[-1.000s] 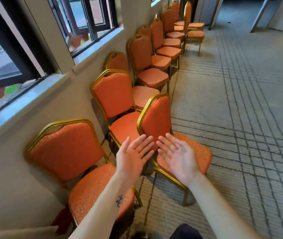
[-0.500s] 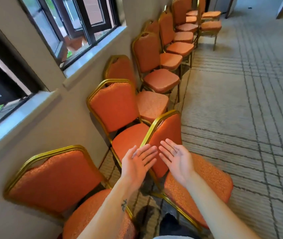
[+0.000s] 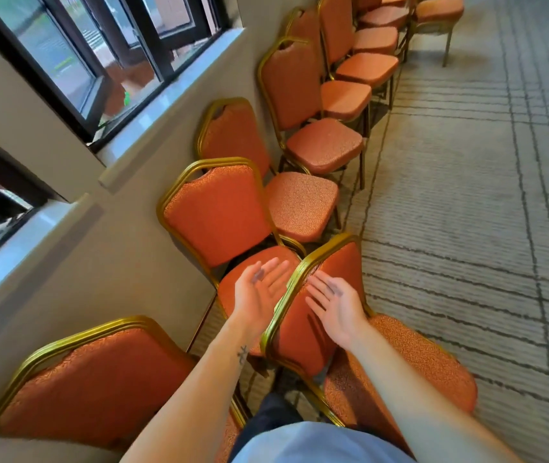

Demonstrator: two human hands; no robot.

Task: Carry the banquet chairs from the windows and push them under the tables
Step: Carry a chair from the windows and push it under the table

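The chair you wanted [image 3: 400, 359] sat at lower centre of the frame, turned out of line, its seat pointing to the lower right and its backrest edge-on to you. It had not left the window wall yet, and no table was in view anywhere.

Here was the danger, as I read it. That backrest's gold frame [image 3: 286, 295] stood just beside the seat of the neighbouring chair [image 3: 216, 212] against the wall. Lift it crooked and a leg could have hooked the neighbour's frame and dragged it along. The legs underneath were hidden from me, so I couldn't say how tangled they were. The metal looked smooth too, and a flat-palmed squeeze might have slipped. Fingers caught between the two chairs was the other worry. Another chair [image 3: 92, 379] at lower left crowded your leg, so a backward step could have clipped it.

Now the hands. Your left hand [image 3: 259, 292] was open, fingers straight, palm turned inward, hovering over the neighbour's seat on the left of the gold edge. Your right hand [image 3: 336, 305] was open as well, palm up and inward, in front of the backrest's orange face. They bracketed the backrest with nothing gripped. Whether either one touched it, I couldn't tell.

Beyond, the row of chairs [image 3: 326, 145] ran toward the top of the frame under the window [image 3: 99, 45], with patterned carpet [image 3: 466, 195] to the right.
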